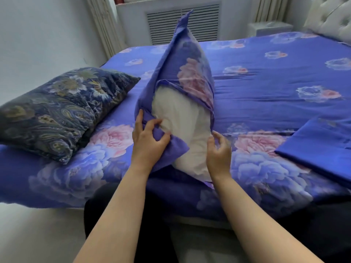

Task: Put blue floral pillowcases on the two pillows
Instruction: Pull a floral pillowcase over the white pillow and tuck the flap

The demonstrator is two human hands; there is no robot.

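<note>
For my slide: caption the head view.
Left hand grips the blue floral pillowcase half-covering a white pillow; right hand at its edge.

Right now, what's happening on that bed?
A person is pulling a blue floral pillowcase over a white pillow stood on end on the bed. The left hand grips the case's open edge; the right hand is at the opposite edge. A dark paisley pillow lies uncovered at left, and a folded blue cloth waits at right.
</note>
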